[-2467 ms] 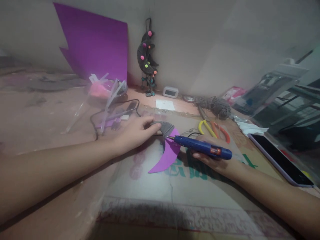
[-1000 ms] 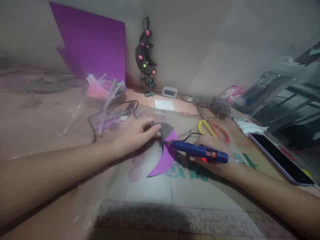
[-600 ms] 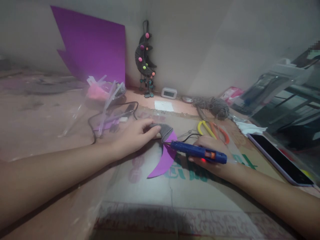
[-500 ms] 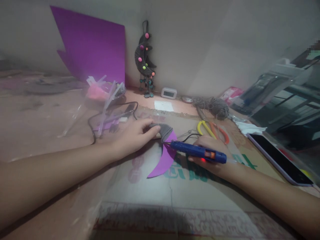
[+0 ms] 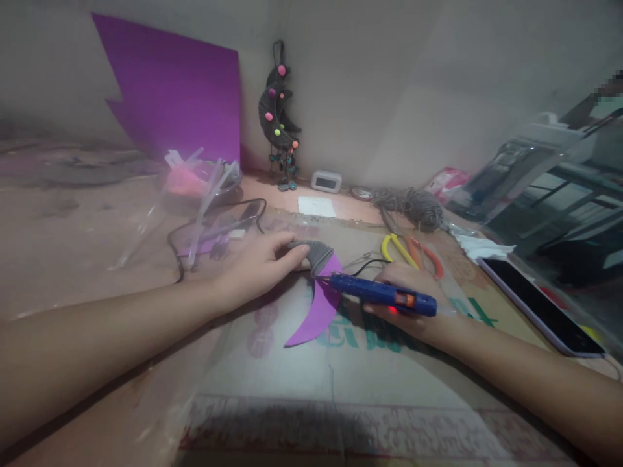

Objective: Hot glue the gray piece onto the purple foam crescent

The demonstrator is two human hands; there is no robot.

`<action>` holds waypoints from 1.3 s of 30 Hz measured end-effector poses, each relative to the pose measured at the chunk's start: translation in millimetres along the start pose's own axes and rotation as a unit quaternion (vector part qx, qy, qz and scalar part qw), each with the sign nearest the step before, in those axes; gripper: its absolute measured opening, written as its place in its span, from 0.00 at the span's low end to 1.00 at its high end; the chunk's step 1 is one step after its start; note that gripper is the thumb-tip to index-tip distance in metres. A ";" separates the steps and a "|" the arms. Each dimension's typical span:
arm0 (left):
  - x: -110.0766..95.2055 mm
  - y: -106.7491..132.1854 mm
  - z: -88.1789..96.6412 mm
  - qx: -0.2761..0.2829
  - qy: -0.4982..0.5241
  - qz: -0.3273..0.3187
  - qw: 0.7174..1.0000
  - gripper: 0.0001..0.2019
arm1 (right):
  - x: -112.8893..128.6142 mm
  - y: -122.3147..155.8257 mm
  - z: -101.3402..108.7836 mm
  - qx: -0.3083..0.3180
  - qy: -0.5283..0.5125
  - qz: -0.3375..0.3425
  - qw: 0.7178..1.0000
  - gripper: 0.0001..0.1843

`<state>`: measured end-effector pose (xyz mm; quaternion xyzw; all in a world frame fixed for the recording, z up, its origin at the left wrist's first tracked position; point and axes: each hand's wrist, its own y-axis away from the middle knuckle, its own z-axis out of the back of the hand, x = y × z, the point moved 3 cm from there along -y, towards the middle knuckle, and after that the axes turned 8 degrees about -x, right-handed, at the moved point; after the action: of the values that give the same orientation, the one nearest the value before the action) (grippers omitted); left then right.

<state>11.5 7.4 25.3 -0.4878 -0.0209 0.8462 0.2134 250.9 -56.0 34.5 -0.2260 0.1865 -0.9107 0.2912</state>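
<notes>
A purple crescent [image 5: 322,312] lies over the printed cardboard, its upper end wrapped in grey yarn [image 5: 320,254]. My left hand [image 5: 272,259] is closed on that wrapped end, thumb on top. In my right hand [image 5: 409,285] is a blue glue gun [image 5: 374,289], held with its fingers wrapped round the grip. Its metal nozzle meets the crescent's inner edge, just below the last turns of yarn. A small red light glows under the gun's body. The trigger is hidden by the hand.
Scissors [image 5: 418,255] with yellow and orange handles lie behind the glue gun, near a grey yarn ball [image 5: 424,209]. A phone [image 5: 540,305] rests at right. Glue sticks [image 5: 209,201] stand at left. A decorated moon [image 5: 277,113] hangs by the wall near a small clock [image 5: 326,181].
The view has shifted very slightly. Both hands, the crescent and the glue gun keep nearly the same places relative to each other.
</notes>
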 end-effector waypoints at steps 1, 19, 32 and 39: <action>-0.1 -0.1 0.0 0.000 0.004 0.002 1.000 0.15 | 0.6 -0.5 0.5 -0.002 0.003 0.001 1.000 0.14; 6.9 -1.6 -1.5 0.000 0.000 0.004 1.000 0.16 | 0.2 -2.5 7.6 -0.007 0.041 -0.015 0.999 0.13; 10.5 -7.0 -1.6 0.017 -0.008 -0.013 1.000 0.16 | -3.5 -1.6 6.3 -0.007 0.019 -0.005 1.000 0.13; 9.3 -7.8 -2.4 0.037 0.054 0.033 0.997 0.13 | -4.4 -1.7 5.2 -0.009 0.021 -0.001 1.000 0.13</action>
<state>12.1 17.6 18.4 -0.5245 0.0380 0.8256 0.2045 256.1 -53.1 38.3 -0.2101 0.2008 -0.9137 0.2840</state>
